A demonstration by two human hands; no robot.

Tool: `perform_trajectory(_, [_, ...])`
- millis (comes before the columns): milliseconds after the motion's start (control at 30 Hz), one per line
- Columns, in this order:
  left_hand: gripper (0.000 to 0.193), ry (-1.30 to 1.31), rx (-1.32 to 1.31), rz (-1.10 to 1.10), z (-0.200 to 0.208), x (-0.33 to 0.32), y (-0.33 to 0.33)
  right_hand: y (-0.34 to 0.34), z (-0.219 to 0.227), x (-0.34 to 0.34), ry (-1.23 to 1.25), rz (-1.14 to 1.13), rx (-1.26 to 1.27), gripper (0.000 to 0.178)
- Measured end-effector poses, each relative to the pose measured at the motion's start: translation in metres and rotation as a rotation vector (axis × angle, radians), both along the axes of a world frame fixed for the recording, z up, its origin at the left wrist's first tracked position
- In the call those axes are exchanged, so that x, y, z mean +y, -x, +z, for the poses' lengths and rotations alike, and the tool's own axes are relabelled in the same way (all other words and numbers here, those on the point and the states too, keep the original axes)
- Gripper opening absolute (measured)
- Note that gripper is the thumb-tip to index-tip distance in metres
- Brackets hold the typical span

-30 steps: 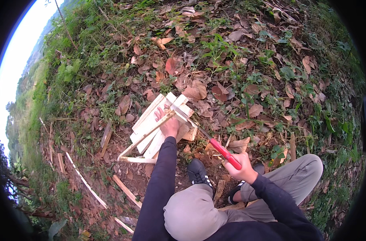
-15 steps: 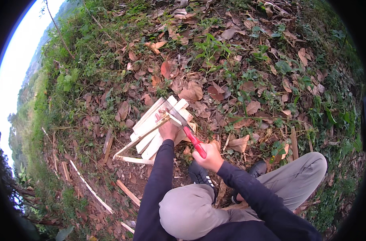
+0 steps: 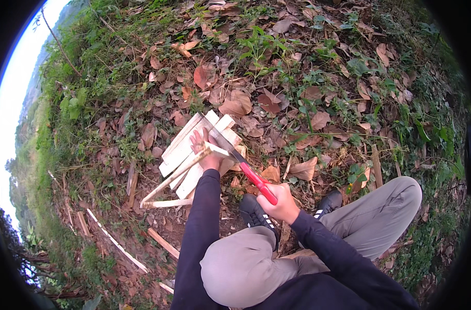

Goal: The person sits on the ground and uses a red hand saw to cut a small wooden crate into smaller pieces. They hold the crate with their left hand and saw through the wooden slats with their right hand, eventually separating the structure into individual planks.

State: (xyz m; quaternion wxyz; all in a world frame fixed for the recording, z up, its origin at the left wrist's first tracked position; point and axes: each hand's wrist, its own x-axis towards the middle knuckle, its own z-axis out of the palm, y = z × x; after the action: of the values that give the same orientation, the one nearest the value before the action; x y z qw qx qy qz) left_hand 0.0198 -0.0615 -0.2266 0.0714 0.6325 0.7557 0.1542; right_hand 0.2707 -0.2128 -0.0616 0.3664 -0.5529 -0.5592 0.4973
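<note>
My right hand (image 3: 281, 204) is wrapped round the red handle of a pruning saw (image 3: 253, 178). Its grey blade slants up and left, against the end of a short wooden piece in an angled frame of thin strips (image 3: 176, 174). My left hand (image 3: 208, 157) reaches under the frame's long strip. Its fingers are spread over a stack of pale wooden boards (image 3: 184, 142), and the strip crosses above the hand, hiding part of it. Whether the blade has cut into the wood is too small to tell.
Dry leaves (image 3: 235, 103) and green weeds cover the ground. Loose wood strips (image 3: 116, 243) lie at the left, with a wooden stake (image 3: 376, 165) at the right. My shoes (image 3: 256, 212) and bent knees are close to the boards.
My right hand has drawn the saw a little down and right, toward me. The fingers of my left hand look more spread. The whole view has shifted slightly.
</note>
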Motion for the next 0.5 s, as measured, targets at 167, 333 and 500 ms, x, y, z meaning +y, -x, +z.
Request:
perform_trajectory(167, [0.049, 0.03, 0.086, -0.025, -0.003, -0.004, -0.006, -0.067, 0.027, -0.085, 0.001, 0.063, 0.0, 0.009])
perform_trajectory(333, [0.054, 0.117, -0.058, -0.048, 0.014, -0.001, -0.022, -0.028, 0.011, -0.017, -0.007, -0.006, -0.047, 0.021])
perform_trajectory(500, [0.058, -0.009, 0.039, 0.024, -0.006, 0.0, -0.006, -0.051, 0.045, -0.086, 0.027, -0.044, -0.015, 0.021])
